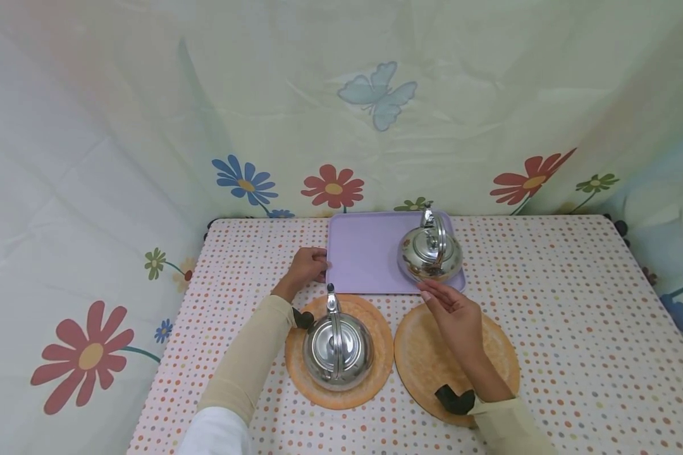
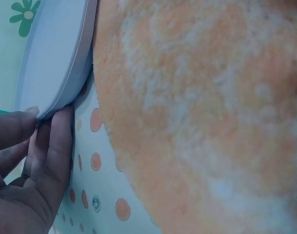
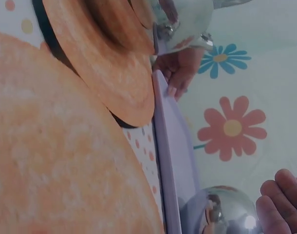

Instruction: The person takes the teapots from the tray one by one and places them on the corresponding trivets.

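A lilac tray (image 1: 361,253) lies at the back of the table, with a shiny steel kettle (image 1: 418,262) standing on its right part. At the tray's left edge my left hand (image 1: 307,268) grips the rim; the left wrist view shows the thumb on top and fingers beneath the tray (image 2: 56,53). My right hand (image 1: 458,319) is at the front of that kettle, over the tray's near edge, its fingers extended. From the right wrist, the fingers of this hand (image 3: 282,204) appear beside the kettle's round body (image 3: 231,209), curled around nothing.
Another steel kettle (image 1: 319,357) stands on the left round orange mat (image 1: 382,360), beside my left forearm. A second round mat (image 1: 427,344) lies under my right forearm. The dotted tablecloth (image 1: 575,328) covers the table, and a flowered curtain (image 1: 461,126) hangs behind it.
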{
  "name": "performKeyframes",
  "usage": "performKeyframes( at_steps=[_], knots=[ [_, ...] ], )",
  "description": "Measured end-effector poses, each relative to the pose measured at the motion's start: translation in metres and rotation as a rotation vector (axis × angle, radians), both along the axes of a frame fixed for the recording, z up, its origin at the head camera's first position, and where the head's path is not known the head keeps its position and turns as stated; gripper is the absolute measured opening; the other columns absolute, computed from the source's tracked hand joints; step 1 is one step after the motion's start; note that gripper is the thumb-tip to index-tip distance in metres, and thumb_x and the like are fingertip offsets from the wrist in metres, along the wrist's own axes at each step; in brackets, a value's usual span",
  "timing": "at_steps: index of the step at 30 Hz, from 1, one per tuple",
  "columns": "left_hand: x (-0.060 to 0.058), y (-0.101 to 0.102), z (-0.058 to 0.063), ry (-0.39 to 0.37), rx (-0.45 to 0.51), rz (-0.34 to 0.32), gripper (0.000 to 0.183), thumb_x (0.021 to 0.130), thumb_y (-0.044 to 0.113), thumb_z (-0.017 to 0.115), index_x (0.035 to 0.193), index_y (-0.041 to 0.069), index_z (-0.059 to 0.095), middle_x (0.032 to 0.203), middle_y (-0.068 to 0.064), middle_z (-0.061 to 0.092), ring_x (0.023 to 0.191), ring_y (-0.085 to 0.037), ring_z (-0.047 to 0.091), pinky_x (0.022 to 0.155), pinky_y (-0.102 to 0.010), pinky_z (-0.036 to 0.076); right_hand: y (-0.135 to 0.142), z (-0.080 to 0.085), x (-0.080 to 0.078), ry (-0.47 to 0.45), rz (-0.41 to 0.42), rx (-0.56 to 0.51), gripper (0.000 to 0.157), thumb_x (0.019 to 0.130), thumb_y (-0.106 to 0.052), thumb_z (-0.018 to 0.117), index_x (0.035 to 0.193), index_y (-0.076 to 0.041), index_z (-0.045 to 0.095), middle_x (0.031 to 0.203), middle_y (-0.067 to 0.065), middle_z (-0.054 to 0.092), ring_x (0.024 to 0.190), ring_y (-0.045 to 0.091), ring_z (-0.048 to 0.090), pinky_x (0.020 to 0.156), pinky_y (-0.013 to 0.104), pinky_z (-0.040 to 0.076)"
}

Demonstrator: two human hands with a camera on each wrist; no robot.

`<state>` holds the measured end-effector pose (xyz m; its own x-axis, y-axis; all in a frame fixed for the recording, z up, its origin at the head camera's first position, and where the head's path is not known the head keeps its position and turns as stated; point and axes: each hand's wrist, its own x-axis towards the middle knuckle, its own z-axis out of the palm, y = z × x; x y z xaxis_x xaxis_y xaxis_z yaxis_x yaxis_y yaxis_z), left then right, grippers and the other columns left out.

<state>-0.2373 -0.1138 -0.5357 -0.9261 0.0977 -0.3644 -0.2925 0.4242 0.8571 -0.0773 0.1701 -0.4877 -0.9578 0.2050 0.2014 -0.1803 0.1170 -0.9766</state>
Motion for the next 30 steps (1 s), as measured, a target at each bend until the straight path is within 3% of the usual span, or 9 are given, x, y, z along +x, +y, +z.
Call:
performKeyframes(
  at_steps=[13,23,30],
  knots=[
    [0.001,-0.001,0.001,-0.001,0.001,-0.005,0.042,0.091,0.003,0.066,0.132,-0.001,0.057,0.1,-0.013,0.063,0.074,-0.021,0.066,0.062,-0.029,0.06,0.015,0.03,-0.002,0.002,-0.112,0.045,0.025,0.093,0.005,0.061,0.114,0.019,0.06,0.108,0.031,0.064,0.097,0.009,0.068,0.084,0.017,0.052],
    [0.002,-0.001,0.004,0.01,0.003,-0.014,0.042,0.091,0.004,0.065,0.132,-0.002,0.057,0.101,-0.013,0.063,0.074,-0.019,0.066,0.061,-0.029,0.06,0.032,-0.003,-0.019,-0.001,-0.185,0.007,0.03,0.092,-0.005,0.066,0.118,0.009,0.064,0.108,0.014,0.07,0.097,0.003,0.066,0.085,0.015,0.052],
    [0.003,0.0,0.004,0.012,-0.001,-0.019,0.043,0.091,0.004,0.065,0.132,-0.002,0.056,0.1,-0.013,0.063,0.073,-0.02,0.066,0.061,-0.029,0.06,0.033,-0.002,-0.02,-0.034,-0.181,-0.039,0.035,0.092,-0.004,0.066,0.123,0.01,0.06,0.114,0.016,0.068,0.102,0.006,0.065,0.087,0.016,0.05]
  ],
)
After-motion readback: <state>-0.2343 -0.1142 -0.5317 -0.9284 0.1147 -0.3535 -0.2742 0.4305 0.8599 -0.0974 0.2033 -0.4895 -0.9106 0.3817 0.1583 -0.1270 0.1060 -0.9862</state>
